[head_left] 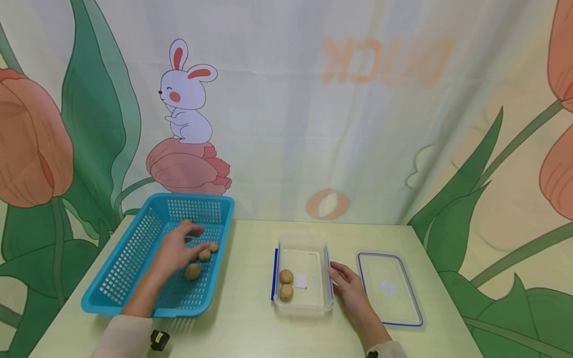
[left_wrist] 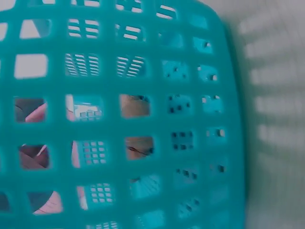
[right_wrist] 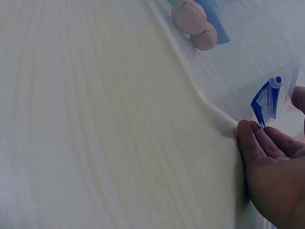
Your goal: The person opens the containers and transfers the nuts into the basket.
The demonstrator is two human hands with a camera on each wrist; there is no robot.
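Note:
My left hand (head_left: 176,251) is inside a blue-green plastic basket (head_left: 227,214), thumb and fingers spread apart with nothing between them. Close by its thumb lie small walnuts (head_left: 204,255), and a larger walnut (head_left: 193,271) lies nearer the front. Another one shows partly behind the fingers. In the left wrist view the basket's slotted wall (left_wrist: 107,129) covers most of the hand. My right hand (head_left: 351,291) touches the right side of a clear lidless box (head_left: 313,309), fingers extended along its outside. Two walnuts (right_wrist: 188,17) sit at the box's left side.
To the right of the box lies its clear lid (head_left: 394,288) with a blue seal. Blue clips (head_left: 274,276) hang at the box's sides. A printed curtain (head_left: 286,124) stands behind the pale table (head_left: 250,278).

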